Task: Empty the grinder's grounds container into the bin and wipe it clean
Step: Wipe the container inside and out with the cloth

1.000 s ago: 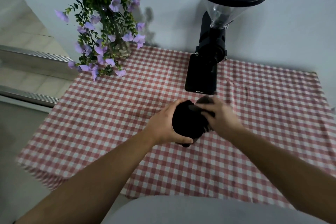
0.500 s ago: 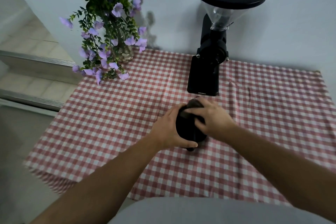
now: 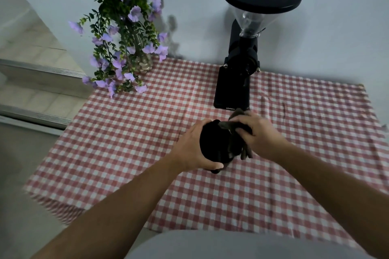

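A black grounds container (image 3: 214,145) is held just above the checked tablecloth, in front of the black grinder (image 3: 237,73). My left hand (image 3: 189,149) wraps around its left side. My right hand (image 3: 259,134) presses a dark grey cloth (image 3: 231,126) against the container's top and right side; part of the cloth hangs down below my fingers. The container's inside is hidden by the cloth and my hands. No bin is in view.
A glass vase of purple flowers (image 3: 124,33) stands at the table's back left. The red-and-white checked cloth (image 3: 130,132) covers the table, which backs onto a white wall. Floor and a metal door track (image 3: 35,115) lie to the left.
My right hand has shifted the cloth over the container, first drawing down across its top, now back up toward its right side. My left hand keeps the same hold.
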Demonstrator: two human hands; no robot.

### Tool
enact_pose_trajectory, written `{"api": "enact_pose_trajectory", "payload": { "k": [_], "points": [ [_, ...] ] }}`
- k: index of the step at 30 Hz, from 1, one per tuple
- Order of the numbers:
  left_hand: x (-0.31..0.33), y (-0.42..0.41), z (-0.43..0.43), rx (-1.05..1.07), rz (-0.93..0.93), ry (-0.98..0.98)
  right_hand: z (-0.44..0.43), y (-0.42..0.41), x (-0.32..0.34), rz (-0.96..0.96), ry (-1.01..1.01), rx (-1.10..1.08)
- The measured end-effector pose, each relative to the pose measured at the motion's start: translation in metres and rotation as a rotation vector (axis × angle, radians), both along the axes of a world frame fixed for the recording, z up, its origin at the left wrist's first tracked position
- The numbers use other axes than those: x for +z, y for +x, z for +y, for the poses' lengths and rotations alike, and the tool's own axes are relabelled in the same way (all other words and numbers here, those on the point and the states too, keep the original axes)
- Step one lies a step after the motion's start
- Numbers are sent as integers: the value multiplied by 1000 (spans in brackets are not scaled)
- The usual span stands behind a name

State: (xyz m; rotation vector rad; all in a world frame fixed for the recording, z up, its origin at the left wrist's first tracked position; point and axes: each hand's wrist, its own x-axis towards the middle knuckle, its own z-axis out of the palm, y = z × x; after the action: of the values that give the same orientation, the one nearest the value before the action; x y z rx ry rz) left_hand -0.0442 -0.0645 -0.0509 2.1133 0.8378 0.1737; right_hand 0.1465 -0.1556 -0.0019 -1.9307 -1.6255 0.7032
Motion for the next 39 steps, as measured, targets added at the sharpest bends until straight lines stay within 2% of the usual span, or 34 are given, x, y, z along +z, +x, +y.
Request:
{"api": "enact_pose_trajectory", "payload": {
  "k": [4, 8, 9, 12, 14, 17, 20, 22, 24, 27, 28, 31, 35, 37, 39],
  "points": [
    [0, 1, -2, -5, -7, 5, -31, -29, -29, -123, -91, 34],
    [1, 3, -2, -18, 29, 13, -17, 0, -6, -149, -290, 188],
    [0, 3, -2, -16, 36, 8, -7, 7, -1, -148, -275, 159],
    [1, 2, -2, -3, 57, 7, 9, -1, -3, -104, -61, -112],
    [0, 2, -2, 8, 59, -3, -3, -25, -14, -70, -44, -152],
    [2, 2, -2, 4, 42, -10, -37, -35, -20, -103, -87, 27],
    [2, 3, -2, -10, 28, -18, -36, -10, -1, -170, -245, 229],
    [3, 3, -1, -19, 24, -26, -13, -2, 13, -195, -218, 199],
    [5, 3, -1, -14, 42, -27, 10, -10, 16, -274, -121, 118],
    [6, 3, -2, 2, 33, -21, 22, -37, 2, -561, -107, 174],
    [6, 3, -2, 3, 28, -13, 19, -44, -3, -600, -105, 194],
    [8, 2, -2, -14, 4, -4, 5, -50, -10, -572, -75, 232],
    [8, 2, -2, -36, -3, 16, -25, -44, -13, -355, -92, 313],
    [8, 3, -3, -24, 15, 29, -25, -30, -11, -236, -120, 215],
    [8, 3, -3, -11, 36, 6, -12, -13, -15, -210, -112, 56]
  ]
}}
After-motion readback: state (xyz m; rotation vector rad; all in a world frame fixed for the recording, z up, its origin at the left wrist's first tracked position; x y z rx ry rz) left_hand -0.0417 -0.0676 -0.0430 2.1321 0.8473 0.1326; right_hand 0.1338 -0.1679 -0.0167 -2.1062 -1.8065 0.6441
